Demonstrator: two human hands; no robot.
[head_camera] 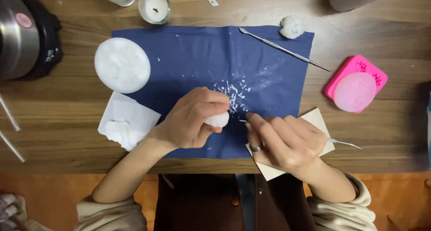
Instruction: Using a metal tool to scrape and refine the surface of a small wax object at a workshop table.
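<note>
The left hand [191, 121] pinches one small white clay piece [218, 119] between thumb and fingers and keeps it lifted just above the blue cloth [188, 55]. Held like this, its free side turns toward the right hand [287, 143]. The right hand is closed around one thin metal carving tool [345, 143], gripped like a pen. The fine tip comes out beside the fingertips, very near the clay piece, and the long handle sticks out behind the hand. I judge that the tip is ready to cut, because many white crumbs [233, 94] lie on the cloth just beyond both hands; the cloth seems to be there to catch them.

Under the right hand lies one pale card [316, 118], perhaps as a firm rest. Far beyond the right hand lies a second metal tool [283, 48], so there are two tools. Near its end sits one rough clay lump [292, 27]. To the outer side of the right hand, on the desk [67, 100], is one pink mould [357, 85] with a pale disc on it. Beyond the left hand is one white round disc [122, 64], and beside the left wrist is one white paper [128, 118]. One candle in a glass [154, 5] stands at the far edge.
</note>
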